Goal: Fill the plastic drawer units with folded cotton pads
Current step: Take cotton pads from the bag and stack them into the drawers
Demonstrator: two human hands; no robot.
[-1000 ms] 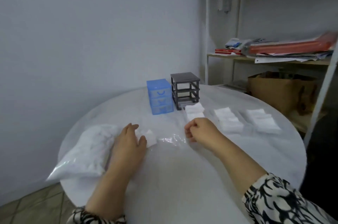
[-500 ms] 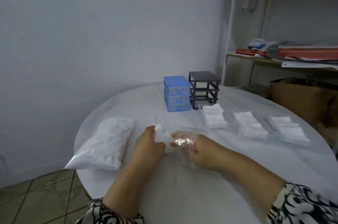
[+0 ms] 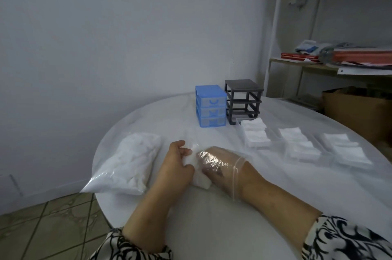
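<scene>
A blue plastic drawer unit (image 3: pixel 210 106) with its three drawers in stands at the back of the round white table (image 3: pixel 212 228). Next to it is an empty dark grey drawer frame (image 3: pixel 242 100). Three clear drawers (image 3: pixel 254 132) (image 3: pixel 299 143) (image 3: pixel 347 149) filled with folded cotton pads lie in a row to the right. My left hand (image 3: pixel 174 168) grips a small wad of white cotton pads (image 3: pixel 201 183). My right hand (image 3: pixel 222 166) wears a clear plastic glove, its fingers stretched out against the wad and my left hand.
A big clear bag of cotton pads (image 3: pixel 131 160) lies at the table's left edge, partly overhanging it. A shelf unit (image 3: pixel 318 64) with books and papers and a cardboard box (image 3: pixel 356 111) stand to the right. A wall is close behind the table.
My right hand has slid into the clear plastic glove that lay on the table between my hands. My left hand stayed on the cotton pads. The view has shifted left.
</scene>
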